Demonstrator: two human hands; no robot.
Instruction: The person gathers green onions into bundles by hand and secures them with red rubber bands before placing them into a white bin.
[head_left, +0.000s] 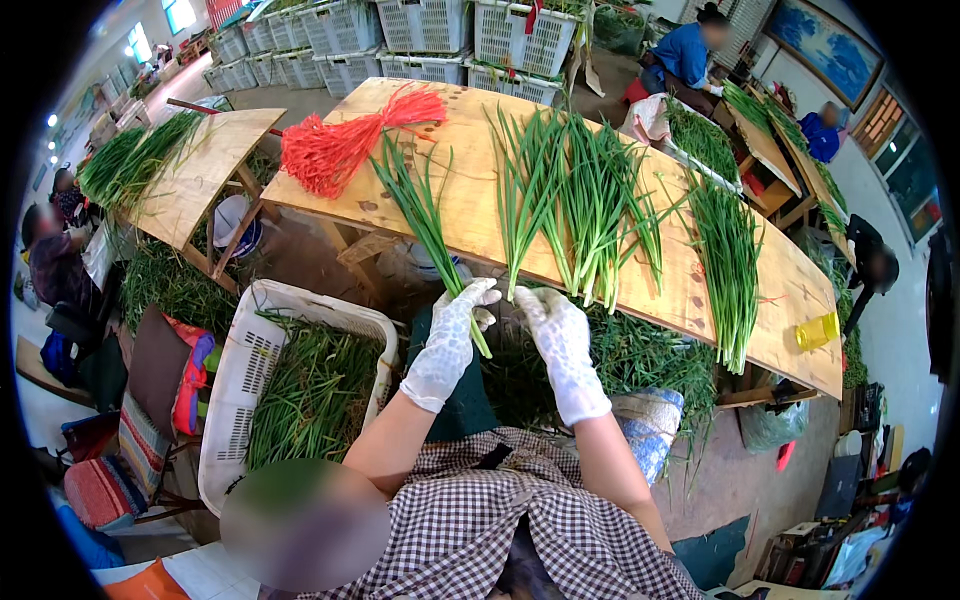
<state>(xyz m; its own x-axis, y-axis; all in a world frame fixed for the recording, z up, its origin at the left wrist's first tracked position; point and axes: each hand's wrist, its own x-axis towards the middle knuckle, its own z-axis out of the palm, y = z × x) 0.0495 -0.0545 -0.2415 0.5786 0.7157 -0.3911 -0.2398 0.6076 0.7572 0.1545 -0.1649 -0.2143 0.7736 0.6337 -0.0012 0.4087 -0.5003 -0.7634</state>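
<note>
My left hand (454, 330), in a thin white glove, grips a small bunch of long green chive-like stalks (427, 232), their pale ends sticking out below the palm. My right hand (559, 345), gloved the same way, is at the near edge of the wooden table (465, 187). Its fingertips are right beside the lower ends of a few loose stalks (517, 217); whether they pinch them is unclear. Just right of these, a loose pile of stalks (596, 217) lies spread on the boards. Farther right is a neater bundle (724, 277).
Red plastic ties (337, 146) lie on the table's left part, a yellow cup (817, 331) at its right end. A white crate (225, 397) of greens stands at my left. Stacked crates (420, 30) are behind. Several people, including one in blue (682, 56), sit around.
</note>
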